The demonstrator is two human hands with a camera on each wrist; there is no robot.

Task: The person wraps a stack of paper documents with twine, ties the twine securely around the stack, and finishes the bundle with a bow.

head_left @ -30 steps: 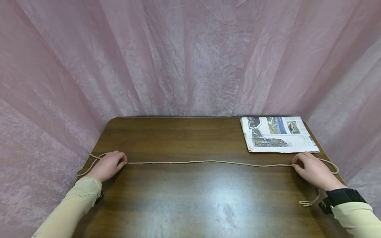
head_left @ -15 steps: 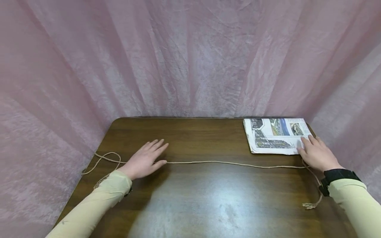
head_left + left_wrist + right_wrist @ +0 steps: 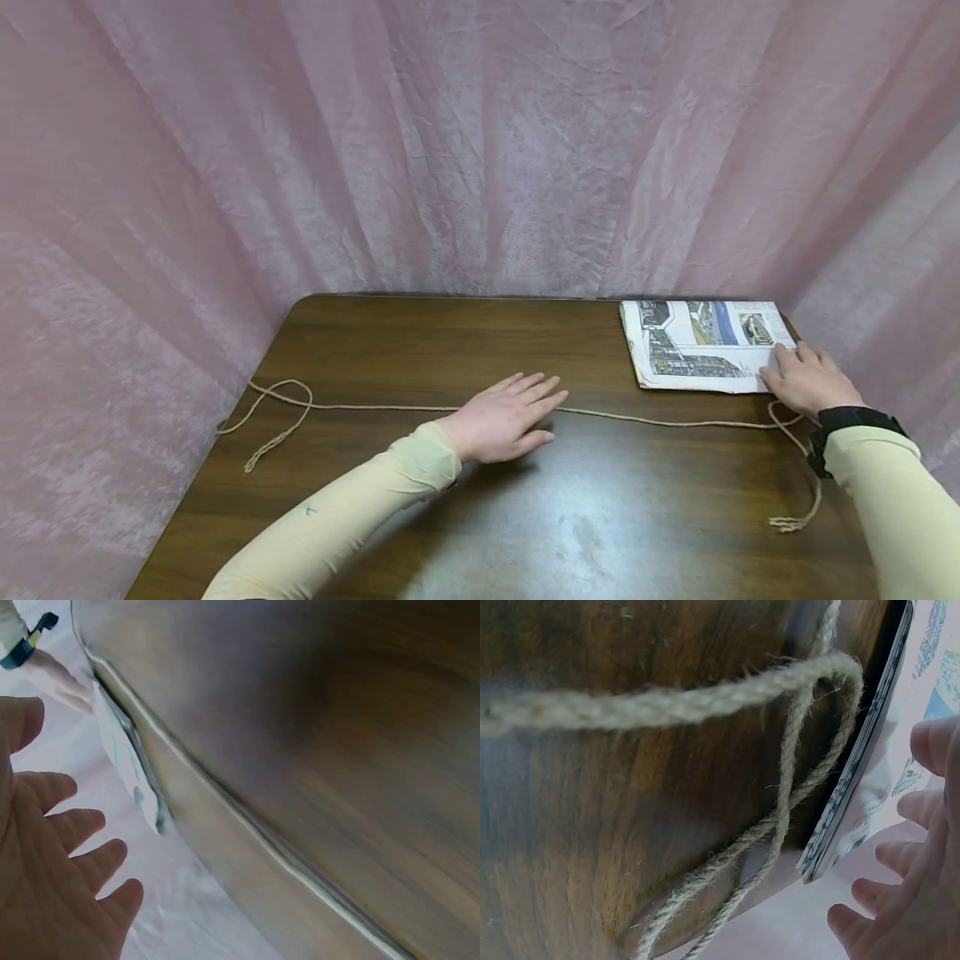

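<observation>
A tan twine rope [image 3: 660, 421] lies stretched across the brown table [image 3: 465, 517], looped at its left end [image 3: 281, 400] and frayed at its right end [image 3: 787, 523]. My left hand [image 3: 506, 417] hovers flat with straight fingers over the rope's middle, holding nothing. My right hand [image 3: 806, 379] rests with spread fingers on the near right corner of a folded newspaper [image 3: 701, 346] at the back right. In the right wrist view the rope [image 3: 780, 817] loops beside the newspaper's edge [image 3: 855, 810], and the fingers [image 3: 900, 862] lie on the paper.
Pink wrinkled cloth [image 3: 480, 150] hangs behind and along both sides of the table. A black wrist strap [image 3: 847, 421] sits on my right forearm.
Both hands let go of the rope. The left hand moved right along the table to the middle. The right hand moved back onto the newspaper's corner.
</observation>
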